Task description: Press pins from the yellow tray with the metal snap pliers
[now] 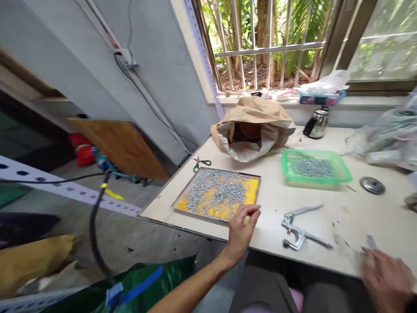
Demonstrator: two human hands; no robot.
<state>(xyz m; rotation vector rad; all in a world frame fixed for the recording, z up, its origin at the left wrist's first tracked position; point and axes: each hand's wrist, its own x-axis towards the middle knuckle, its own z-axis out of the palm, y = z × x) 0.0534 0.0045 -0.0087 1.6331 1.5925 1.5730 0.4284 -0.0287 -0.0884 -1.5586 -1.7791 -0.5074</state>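
Observation:
My left hand (241, 230) is closed in a pinch over the near right corner of a shallow tray (259, 184). A tiny pale bit shows at its fingertips, too small to name, and something yellowish lies under the curled fingers. Many small silvery screw-like pieces (208, 187) cover the tray's yellow bottom. At the table's right front edge, my right hand (387, 271) is smeared by motion. Its fingers are close to a small flat grey piece (371, 242); whether they hold it is unclear. Between the hands lies a metal plier-like hand tool (301, 234) with long handles.
A green plastic basket (285, 171) holds more silvery pieces. Behind are an open brown paper sack (257, 113) and a steel kettle (317, 123). Green-handled scissors (202, 163), a round metal lid (372, 185) and clear plastic bags (395, 134) also lie on the table (267, 230).

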